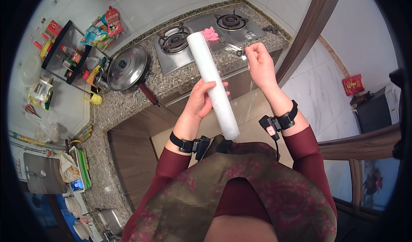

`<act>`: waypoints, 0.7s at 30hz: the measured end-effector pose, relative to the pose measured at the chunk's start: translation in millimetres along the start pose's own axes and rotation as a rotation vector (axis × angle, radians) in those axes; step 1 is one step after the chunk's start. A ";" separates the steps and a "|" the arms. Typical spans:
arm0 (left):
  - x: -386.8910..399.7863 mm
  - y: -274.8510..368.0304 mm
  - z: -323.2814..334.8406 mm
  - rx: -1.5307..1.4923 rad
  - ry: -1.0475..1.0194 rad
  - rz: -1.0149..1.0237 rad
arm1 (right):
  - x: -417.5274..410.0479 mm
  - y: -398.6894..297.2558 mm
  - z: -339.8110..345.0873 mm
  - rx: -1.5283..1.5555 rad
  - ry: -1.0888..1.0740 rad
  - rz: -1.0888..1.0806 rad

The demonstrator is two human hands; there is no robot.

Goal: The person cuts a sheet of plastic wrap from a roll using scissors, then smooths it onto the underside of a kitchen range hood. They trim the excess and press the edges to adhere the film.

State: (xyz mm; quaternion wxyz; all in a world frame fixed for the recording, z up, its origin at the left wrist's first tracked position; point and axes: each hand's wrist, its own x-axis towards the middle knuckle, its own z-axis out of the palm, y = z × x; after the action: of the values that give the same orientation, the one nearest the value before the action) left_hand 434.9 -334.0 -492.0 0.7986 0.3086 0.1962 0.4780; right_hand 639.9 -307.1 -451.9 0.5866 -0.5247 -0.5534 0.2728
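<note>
A long roll of cling film (215,86) is held slantwise in front of my body. My left hand (203,99) grips it around the middle, with the thumb across the near side and fingertips showing past the far side. To the right, my right hand (262,66) is raised with thumb and forefinger pinched together. A sheet of clear film (246,102) hangs between the roll and my right hand, faintly visible by its glints; its edges are hard to make out. A crumpled pink cloth (210,34) lies on the gas hob (177,59) beyond the roll.
A lidded frying pan (127,67) sits on the granite counter (124,113), its handle jutting over the edge. A black rack (66,52) with bottles and food packets stands at left. The sink (112,221) is at lower left; a wooden door frame (309,33) rises at right.
</note>
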 end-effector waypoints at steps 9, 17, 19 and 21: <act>-12.5 -7.3 -11.9 -0.034 0.007 -0.074 | -5.0 12.9 -8.0 -0.006 -0.018 -0.014; -12.8 -1.8 -12.7 0.198 0.198 0.066 | -12.3 4.5 -2.8 -0.125 0.065 -0.091; -14.0 0.6 -19.1 0.105 0.151 0.018 | -11.3 4.5 -3.5 -0.125 0.071 -0.134; -15.0 1.9 -27.1 0.015 0.106 -0.019 | -9.9 5.5 -3.0 -0.125 0.064 -0.153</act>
State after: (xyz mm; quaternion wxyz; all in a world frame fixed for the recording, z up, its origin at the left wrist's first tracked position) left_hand 410.2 -338.3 -510.3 0.7892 0.2869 0.2449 0.4846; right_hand 641.7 -315.3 -460.0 0.5892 -0.5247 -0.5889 0.1753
